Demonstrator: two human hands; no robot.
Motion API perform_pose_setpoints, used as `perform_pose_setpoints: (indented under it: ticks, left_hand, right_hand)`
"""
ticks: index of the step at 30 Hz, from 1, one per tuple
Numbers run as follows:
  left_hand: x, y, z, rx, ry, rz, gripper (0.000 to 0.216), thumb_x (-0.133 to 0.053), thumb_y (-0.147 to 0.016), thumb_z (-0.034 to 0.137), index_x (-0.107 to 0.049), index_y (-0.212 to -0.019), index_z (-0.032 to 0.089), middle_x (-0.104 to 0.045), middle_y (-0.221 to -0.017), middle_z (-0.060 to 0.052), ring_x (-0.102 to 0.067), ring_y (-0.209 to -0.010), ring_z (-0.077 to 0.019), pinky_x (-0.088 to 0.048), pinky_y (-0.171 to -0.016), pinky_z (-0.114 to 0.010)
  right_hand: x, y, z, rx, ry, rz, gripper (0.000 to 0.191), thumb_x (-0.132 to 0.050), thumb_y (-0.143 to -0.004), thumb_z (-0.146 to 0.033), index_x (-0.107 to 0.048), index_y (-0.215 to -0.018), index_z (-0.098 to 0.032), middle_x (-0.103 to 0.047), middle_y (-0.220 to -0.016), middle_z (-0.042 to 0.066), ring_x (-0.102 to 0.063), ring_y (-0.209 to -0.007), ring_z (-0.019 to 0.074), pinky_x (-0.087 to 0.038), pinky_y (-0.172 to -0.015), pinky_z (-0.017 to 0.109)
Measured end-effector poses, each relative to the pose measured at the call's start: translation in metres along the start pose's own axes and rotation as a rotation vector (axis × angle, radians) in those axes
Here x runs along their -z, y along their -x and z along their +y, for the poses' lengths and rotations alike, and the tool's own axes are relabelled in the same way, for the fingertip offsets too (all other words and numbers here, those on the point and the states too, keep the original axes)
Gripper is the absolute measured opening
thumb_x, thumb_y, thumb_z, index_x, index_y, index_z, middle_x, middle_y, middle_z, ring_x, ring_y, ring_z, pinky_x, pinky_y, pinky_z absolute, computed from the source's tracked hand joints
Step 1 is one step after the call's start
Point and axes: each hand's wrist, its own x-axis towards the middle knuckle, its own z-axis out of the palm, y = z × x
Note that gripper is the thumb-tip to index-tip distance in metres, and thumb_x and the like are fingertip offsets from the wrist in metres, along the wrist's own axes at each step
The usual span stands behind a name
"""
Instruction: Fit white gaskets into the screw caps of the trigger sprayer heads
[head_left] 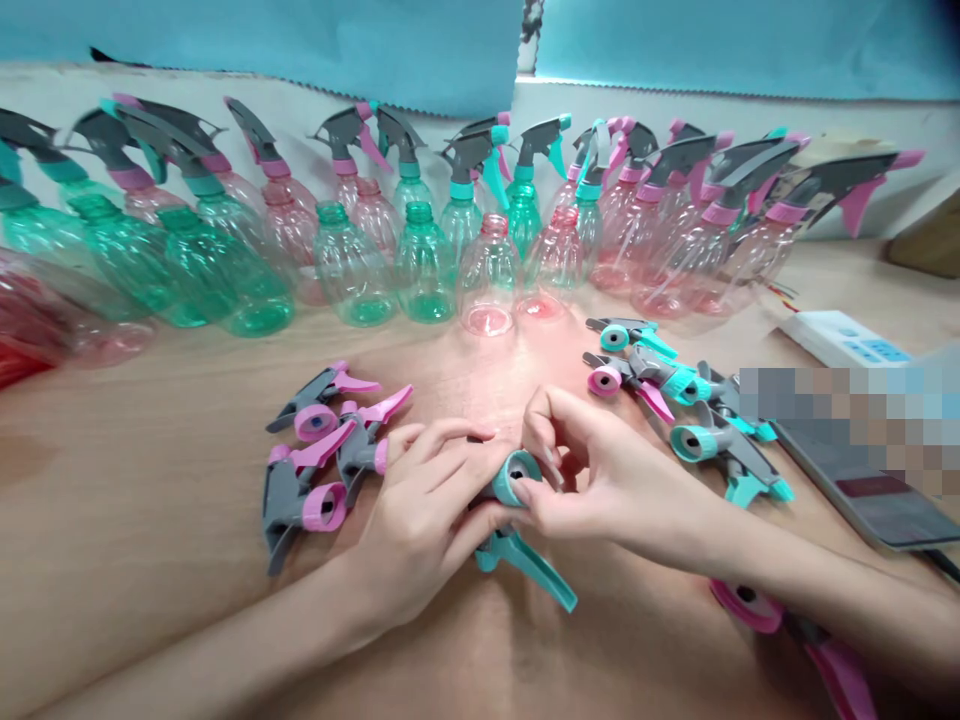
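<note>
My left hand is wrapped round a grey trigger spray head with a teal lever and collar. The collar's round opening faces up toward me. At that collar, my right hand is closed, its thumb and fingers pinching the rim. Whether something small sits between those fingers is hidden. Just left of my left hand lie several grey and pink spray heads. Beyond my right hand are more loose spray heads, teal and pink, and a pink one lies partly under my right forearm.
Clear green bottles and pink bottles line the back of the table, some open-necked, others topped with spray heads. At the right are a phone, partly pixelated, and a white device with blue buttons. Blue cloth hangs behind.
</note>
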Motion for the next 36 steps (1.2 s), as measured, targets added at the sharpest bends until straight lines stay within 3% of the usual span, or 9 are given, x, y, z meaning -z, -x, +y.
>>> perform_pose_setpoints:
  ticks: [4,8,10,15,22,28,34,36]
  left_hand:
    - [0.000,0.000,0.001,0.001,-0.027,0.018,0.019,-0.046,-0.096,0.028,-0.058,-0.106,0.017,-0.069,-0.097,-0.004,-0.056,-0.099,-0.0219,-0.028,-0.083,-0.037]
    - [0.002,0.001,0.000,0.026,-0.018,0.017,0.020,-0.054,-0.092,0.026,-0.056,-0.110,0.019,-0.069,-0.101,-0.003,-0.056,-0.100,-0.0217,-0.031,-0.086,-0.037]
    - [0.003,0.001,-0.001,0.057,-0.004,0.014,0.024,-0.058,-0.089,0.024,-0.055,-0.112,0.020,-0.068,-0.102,-0.002,-0.055,-0.103,-0.0218,-0.033,-0.089,-0.038]
    - [0.003,0.003,-0.002,0.122,-0.002,0.073,0.024,-0.061,-0.087,0.028,-0.056,-0.110,0.023,-0.067,-0.096,-0.002,-0.054,-0.099,-0.0223,-0.036,-0.088,-0.038]
    - [0.001,0.006,0.002,0.074,-0.019,0.142,0.020,-0.060,-0.088,0.027,-0.054,-0.106,0.021,-0.066,-0.087,-0.001,-0.055,-0.088,-0.0204,-0.036,-0.082,-0.038]
    - [0.001,0.007,0.006,0.058,-0.036,0.180,0.016,-0.058,-0.088,0.027,-0.054,-0.103,0.022,-0.066,-0.087,-0.002,-0.056,-0.088,-0.0220,-0.036,-0.079,-0.040]
    - [0.001,0.007,0.001,0.069,-0.038,0.183,0.021,-0.061,-0.086,0.022,-0.053,-0.105,0.020,-0.065,-0.091,-0.004,-0.054,-0.091,-0.0224,-0.036,-0.080,-0.040]
    - [0.001,0.006,0.000,0.086,-0.009,0.165,0.023,-0.062,-0.086,0.020,-0.052,-0.107,0.020,-0.064,-0.091,-0.003,-0.053,-0.091,-0.0220,-0.036,-0.081,-0.040]
  right_hand:
    - [0.000,0.000,0.000,0.029,0.033,0.033,0.030,-0.054,-0.068,-0.002,-0.032,-0.070,-0.022,-0.032,-0.064,-0.010,-0.031,-0.053,0.0052,-0.027,-0.046,0.019]
    - [0.010,-0.003,0.000,0.022,-0.059,-0.058,0.024,-0.057,-0.073,-0.007,-0.038,-0.076,-0.022,-0.041,-0.068,-0.008,-0.042,-0.059,0.0062,-0.037,-0.053,0.019]
    - [0.016,-0.002,-0.001,0.075,0.068,-0.058,0.019,-0.059,-0.076,-0.012,-0.042,-0.080,-0.021,-0.048,-0.074,-0.006,-0.049,-0.064,0.0075,-0.041,-0.057,0.021]
    - [0.014,0.011,-0.007,0.290,0.604,0.162,0.013,-0.059,-0.079,-0.016,-0.052,-0.088,-0.021,-0.062,-0.080,-0.004,-0.057,-0.067,0.0091,-0.042,-0.056,0.021]
    - [-0.005,0.029,-0.009,0.417,0.793,0.353,0.022,-0.057,-0.080,-0.015,-0.048,-0.099,-0.022,-0.065,-0.086,0.003,-0.065,-0.071,0.0154,-0.039,-0.044,0.023]
    - [-0.005,0.036,-0.009,0.405,0.792,0.304,0.026,-0.049,-0.083,-0.015,-0.039,-0.106,-0.024,-0.059,-0.079,0.003,-0.064,-0.068,0.0175,-0.042,-0.046,0.026]
    - [-0.005,0.033,-0.013,0.281,0.580,0.143,0.023,-0.055,-0.079,-0.010,-0.045,-0.095,-0.023,-0.059,-0.088,0.001,-0.060,-0.077,0.0123,-0.050,-0.065,0.023]
    - [-0.001,0.030,-0.016,0.257,0.564,0.123,0.020,-0.056,-0.078,-0.010,-0.048,-0.091,-0.023,-0.060,-0.086,0.000,-0.060,-0.077,0.0116,-0.049,-0.064,0.021]
